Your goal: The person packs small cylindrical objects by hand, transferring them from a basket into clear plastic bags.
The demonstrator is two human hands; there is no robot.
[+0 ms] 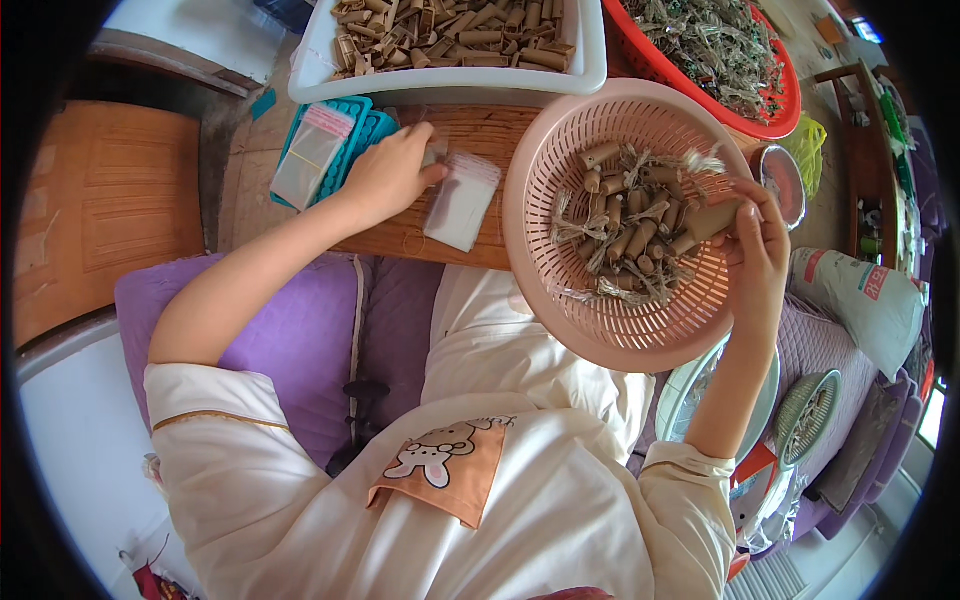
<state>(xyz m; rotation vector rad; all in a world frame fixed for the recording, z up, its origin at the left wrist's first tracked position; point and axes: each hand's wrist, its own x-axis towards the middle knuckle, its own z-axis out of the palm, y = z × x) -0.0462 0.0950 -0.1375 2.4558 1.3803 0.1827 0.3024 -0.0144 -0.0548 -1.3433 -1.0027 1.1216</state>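
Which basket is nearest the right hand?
The pink slotted basket, its rim beside the right hand; the red basket and small green basket sit farther off.

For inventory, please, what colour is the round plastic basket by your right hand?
Pink basket, head view.

Two stacks of clear bags (462, 212), one pink slotted basket (640, 345), one red basket (790, 97), one white tub (450, 83), one counter (488, 125), one wooden door (115, 200); brown tubes (642, 238) overlap beyond counting.
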